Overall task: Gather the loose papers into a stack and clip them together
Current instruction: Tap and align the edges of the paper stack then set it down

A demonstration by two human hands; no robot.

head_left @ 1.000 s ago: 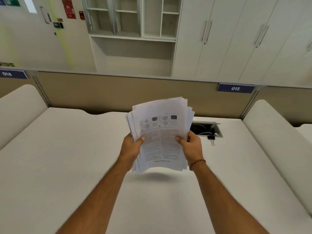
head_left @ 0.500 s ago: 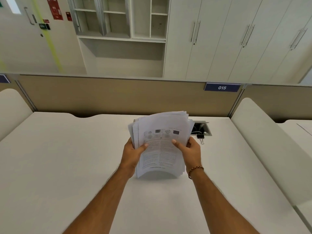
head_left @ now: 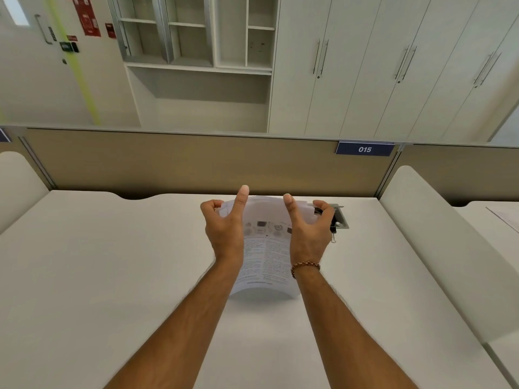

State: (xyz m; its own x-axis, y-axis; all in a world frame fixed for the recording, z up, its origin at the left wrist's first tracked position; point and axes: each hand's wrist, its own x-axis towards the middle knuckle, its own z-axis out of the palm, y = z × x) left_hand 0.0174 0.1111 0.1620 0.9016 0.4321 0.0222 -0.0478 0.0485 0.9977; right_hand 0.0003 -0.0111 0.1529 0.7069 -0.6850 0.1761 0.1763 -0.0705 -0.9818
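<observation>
A stack of printed white papers stands on its lower edge on the white desk, its bottom bowed towards me. My left hand curls its fingers round the stack's upper left edge, thumb pointing up. My right hand, with a bead bracelet at the wrist, curls round the upper right corner, thumb also raised. A black binder clip lies on the desk just right of my right hand, partly hidden by it.
A metal cable opening is set in the desk behind the clip. A tan divider panel with a blue "015" sign closes the far edge. White rounded side partitions flank the desk.
The stack has come down from mid-air onto the desk. Both hands slid from its sides up to its top corners, thumbs lifted off the front page.
</observation>
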